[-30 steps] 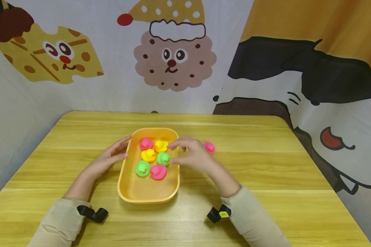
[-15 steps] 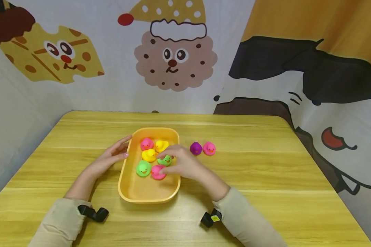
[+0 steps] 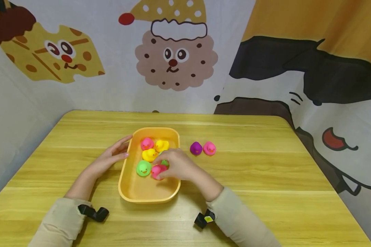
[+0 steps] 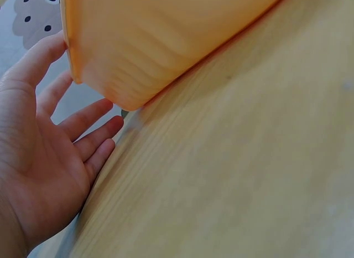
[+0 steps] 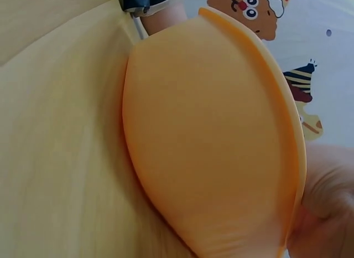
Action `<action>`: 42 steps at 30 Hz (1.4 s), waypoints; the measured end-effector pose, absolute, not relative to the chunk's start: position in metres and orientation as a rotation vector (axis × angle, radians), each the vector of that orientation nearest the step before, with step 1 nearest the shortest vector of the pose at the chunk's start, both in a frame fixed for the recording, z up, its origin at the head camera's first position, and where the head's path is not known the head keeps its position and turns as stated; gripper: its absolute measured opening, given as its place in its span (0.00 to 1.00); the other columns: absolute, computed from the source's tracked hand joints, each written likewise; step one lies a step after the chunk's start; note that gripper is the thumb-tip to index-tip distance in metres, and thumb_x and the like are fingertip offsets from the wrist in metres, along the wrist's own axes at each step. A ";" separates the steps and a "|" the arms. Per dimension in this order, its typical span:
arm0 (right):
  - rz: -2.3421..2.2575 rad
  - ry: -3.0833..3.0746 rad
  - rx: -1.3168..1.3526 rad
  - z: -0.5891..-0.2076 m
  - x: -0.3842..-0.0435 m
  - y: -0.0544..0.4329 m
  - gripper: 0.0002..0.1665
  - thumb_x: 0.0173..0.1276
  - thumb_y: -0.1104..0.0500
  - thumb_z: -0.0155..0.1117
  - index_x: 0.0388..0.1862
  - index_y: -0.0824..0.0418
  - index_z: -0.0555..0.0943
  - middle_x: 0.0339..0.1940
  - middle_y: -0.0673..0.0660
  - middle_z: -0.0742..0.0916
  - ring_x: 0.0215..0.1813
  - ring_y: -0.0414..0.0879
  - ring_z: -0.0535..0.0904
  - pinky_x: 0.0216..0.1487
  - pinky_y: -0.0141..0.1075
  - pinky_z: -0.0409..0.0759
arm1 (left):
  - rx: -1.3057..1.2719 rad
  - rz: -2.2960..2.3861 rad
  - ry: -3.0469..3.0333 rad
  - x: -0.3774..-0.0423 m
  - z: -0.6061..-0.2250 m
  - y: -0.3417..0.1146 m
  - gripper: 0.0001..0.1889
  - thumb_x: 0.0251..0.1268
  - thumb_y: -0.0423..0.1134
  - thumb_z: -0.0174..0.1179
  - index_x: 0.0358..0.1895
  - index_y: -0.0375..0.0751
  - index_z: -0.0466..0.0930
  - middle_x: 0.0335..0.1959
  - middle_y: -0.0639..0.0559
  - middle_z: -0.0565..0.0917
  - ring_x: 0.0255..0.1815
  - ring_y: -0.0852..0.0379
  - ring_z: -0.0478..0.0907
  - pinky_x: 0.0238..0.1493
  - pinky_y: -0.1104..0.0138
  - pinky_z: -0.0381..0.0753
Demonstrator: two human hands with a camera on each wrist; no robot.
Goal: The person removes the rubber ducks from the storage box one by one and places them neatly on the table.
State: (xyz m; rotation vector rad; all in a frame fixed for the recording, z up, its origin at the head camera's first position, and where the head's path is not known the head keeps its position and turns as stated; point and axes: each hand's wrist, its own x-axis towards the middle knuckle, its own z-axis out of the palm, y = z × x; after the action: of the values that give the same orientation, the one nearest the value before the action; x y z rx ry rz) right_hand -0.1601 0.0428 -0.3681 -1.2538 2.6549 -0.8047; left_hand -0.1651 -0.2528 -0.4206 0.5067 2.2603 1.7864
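Observation:
An orange tray [image 3: 149, 195] on the table holds several small rubber ducks. In the head view, my right hand [image 3: 180, 164] reaches over its right side, thumb and fingers around a pink rubber duck [image 3: 155, 171]. A green duck [image 3: 165, 162] is partly hidden under that hand. My left hand [image 3: 108, 159] rests at the tray's left side, its thumb against the rim and its fingers loosely extended, as the left wrist view shows. Also in the tray are a pink duck [image 3: 147, 144], yellow ducks [image 3: 149, 155] and another green duck [image 3: 143, 168]. The tray wall hides the right fingertips in the right wrist view.
To the right of the tray, a purple duck [image 3: 196, 148] and a pink duck [image 3: 209, 148] sit side by side on the wooden table [image 3: 265, 171]. Behind the table hangs a cartoon-printed curtain [image 3: 111, 96].
My right hand has left the purple duck beside the pink one on the table, moved back over the tray and lowered around a pink duck there. The left hand stays put.

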 end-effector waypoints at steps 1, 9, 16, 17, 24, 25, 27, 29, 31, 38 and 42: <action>-0.786 2.664 -1.249 -0.367 -0.160 0.042 0.23 0.49 0.49 0.79 0.46 0.52 0.86 0.45 0.44 0.86 0.49 0.39 0.77 0.57 0.36 0.67 | 0.507 1.788 2.259 -0.165 -0.421 -0.253 0.33 0.73 0.37 0.50 0.77 0.47 0.48 0.72 0.33 0.56 0.71 0.37 0.53 0.64 0.41 0.52; -0.673 2.777 -1.148 -0.367 -0.157 0.032 0.21 0.47 0.46 0.80 0.41 0.49 0.88 0.38 0.40 0.87 0.43 0.38 0.77 0.51 0.36 0.67 | 0.519 1.785 2.261 -0.167 -0.420 -0.253 0.33 0.73 0.37 0.50 0.77 0.46 0.48 0.72 0.32 0.55 0.71 0.36 0.53 0.64 0.40 0.51; -0.602 2.857 -1.089 -0.372 -0.156 0.027 0.20 0.46 0.44 0.79 0.39 0.47 0.88 0.34 0.37 0.86 0.37 0.35 0.74 0.43 0.34 0.64 | 0.523 1.785 2.263 -0.167 -0.419 -0.253 0.33 0.73 0.37 0.50 0.77 0.45 0.48 0.72 0.32 0.56 0.71 0.36 0.53 0.64 0.41 0.52; -0.605 2.859 -1.089 -0.372 -0.156 0.027 0.20 0.46 0.43 0.79 0.38 0.47 0.88 0.33 0.36 0.85 0.36 0.35 0.73 0.43 0.33 0.64 | 0.524 1.785 2.263 -0.167 -0.419 -0.253 0.33 0.73 0.37 0.50 0.77 0.45 0.48 0.72 0.32 0.56 0.70 0.36 0.53 0.64 0.40 0.52; -0.648 2.836 -1.113 -0.370 -0.155 0.029 0.18 0.48 0.44 0.78 0.38 0.47 0.88 0.33 0.37 0.85 0.35 0.35 0.73 0.43 0.33 0.63 | 0.520 1.789 2.263 -0.167 -0.419 -0.253 0.33 0.73 0.37 0.50 0.77 0.45 0.48 0.72 0.31 0.56 0.70 0.35 0.54 0.64 0.40 0.51; -0.661 2.829 -1.118 -0.370 -0.155 0.029 0.18 0.49 0.45 0.78 0.38 0.47 0.88 0.33 0.37 0.85 0.36 0.36 0.73 0.43 0.34 0.64 | 0.519 1.787 2.264 -0.167 -0.419 -0.253 0.33 0.73 0.37 0.50 0.77 0.45 0.48 0.72 0.31 0.56 0.70 0.35 0.54 0.64 0.40 0.51; -0.689 2.811 -1.130 -0.369 -0.156 0.030 0.17 0.50 0.46 0.78 0.39 0.48 0.88 0.35 0.38 0.86 0.38 0.38 0.75 0.46 0.35 0.65 | 0.516 1.786 2.265 -0.167 -0.419 -0.253 0.33 0.73 0.37 0.50 0.77 0.45 0.48 0.72 0.31 0.56 0.70 0.35 0.54 0.65 0.40 0.51; -0.716 2.792 -1.145 -0.369 -0.156 0.031 0.17 0.51 0.47 0.78 0.40 0.48 0.88 0.37 0.39 0.86 0.41 0.39 0.76 0.49 0.36 0.66 | 0.515 1.788 2.264 -0.167 -0.419 -0.253 0.33 0.73 0.37 0.50 0.77 0.45 0.48 0.72 0.31 0.56 0.70 0.35 0.54 0.65 0.40 0.50; -0.759 2.768 -1.159 -0.368 -0.157 0.032 0.17 0.51 0.48 0.77 0.41 0.49 0.88 0.39 0.41 0.87 0.44 0.39 0.77 0.52 0.37 0.67 | 0.517 1.790 2.262 -0.167 -0.419 -0.253 0.33 0.73 0.37 0.50 0.77 0.44 0.48 0.72 0.31 0.56 0.70 0.35 0.54 0.65 0.40 0.50; -0.954 2.659 -1.206 -0.367 -0.160 0.037 0.17 0.52 0.53 0.77 0.43 0.53 0.87 0.41 0.44 0.87 0.45 0.40 0.77 0.52 0.34 0.69 | 0.533 1.786 2.256 -0.167 -0.419 -0.254 0.33 0.73 0.36 0.50 0.77 0.44 0.47 0.72 0.32 0.56 0.70 0.35 0.53 0.64 0.40 0.51; -1.068 2.595 -1.173 -0.362 -0.158 0.040 0.19 0.52 0.55 0.77 0.44 0.55 0.87 0.42 0.46 0.86 0.48 0.41 0.77 0.62 0.38 0.65 | 0.536 1.782 2.257 -0.167 -0.419 -0.254 0.33 0.73 0.36 0.49 0.77 0.45 0.47 0.72 0.32 0.55 0.71 0.36 0.53 0.64 0.40 0.52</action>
State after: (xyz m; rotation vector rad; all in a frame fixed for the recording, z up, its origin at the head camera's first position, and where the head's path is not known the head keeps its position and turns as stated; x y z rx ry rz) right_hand -0.1583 0.0403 -0.3617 -1.1726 2.5947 -1.0681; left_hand -0.1669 -0.2537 -0.4192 0.5365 2.2568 1.7823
